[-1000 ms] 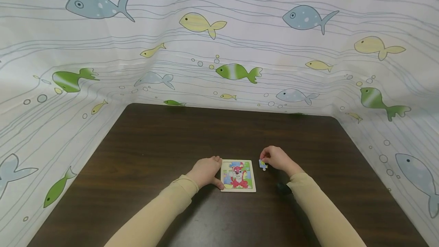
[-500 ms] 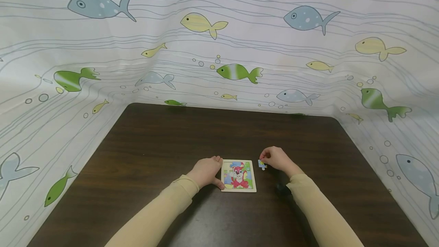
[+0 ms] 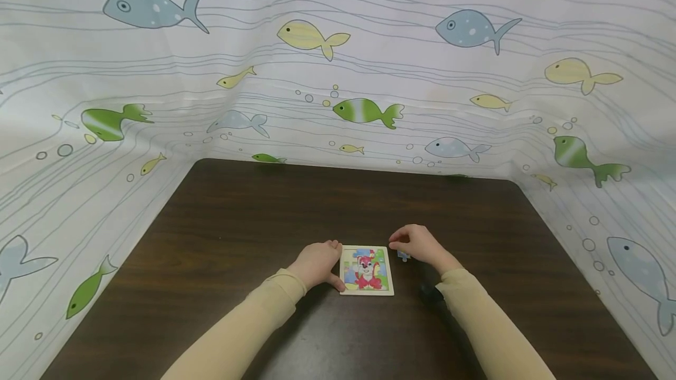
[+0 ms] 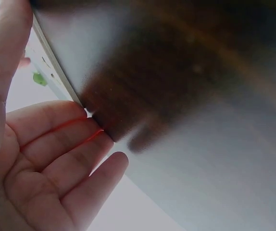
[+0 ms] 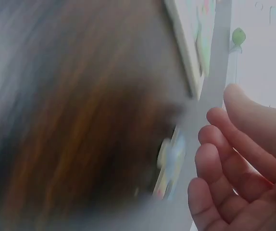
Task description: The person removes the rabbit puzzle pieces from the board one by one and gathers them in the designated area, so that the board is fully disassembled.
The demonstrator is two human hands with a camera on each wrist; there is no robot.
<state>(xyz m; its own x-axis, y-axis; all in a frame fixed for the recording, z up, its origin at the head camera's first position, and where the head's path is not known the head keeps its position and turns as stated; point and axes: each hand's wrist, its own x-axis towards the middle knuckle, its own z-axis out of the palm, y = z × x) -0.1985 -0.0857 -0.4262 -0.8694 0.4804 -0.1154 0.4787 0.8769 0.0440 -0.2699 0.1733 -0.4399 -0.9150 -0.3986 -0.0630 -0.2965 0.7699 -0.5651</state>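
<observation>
A small square jigsaw puzzle [image 3: 367,271] lies on the table in a pale frame, showing a red and white cartoon animal. Its upper left part shows bare pale backing. My left hand [image 3: 317,264] rests along the frame's left edge, fingers at the far corner and thumb at the near one. In the left wrist view those fingers [image 4: 63,139] are fairly straight against the edge. Right of the frame lies a blue jigsaw piece [image 3: 404,255], partly hidden under my right hand [image 3: 421,245]. The right wrist view shows that piece [image 5: 170,161] apart from the loosely bent fingers, which hold nothing.
The dark wooden table [image 3: 253,210] extends around the puzzle. A white curtain [image 3: 369,40] printed with fish hangs behind it and along both sides. Something dark [image 3: 432,295] sits under the right sleeve cuff.
My right hand has let go of the jigsaw piece and shifted slightly left over it, toward the frame. The left hand and the puzzle have stayed in place.
</observation>
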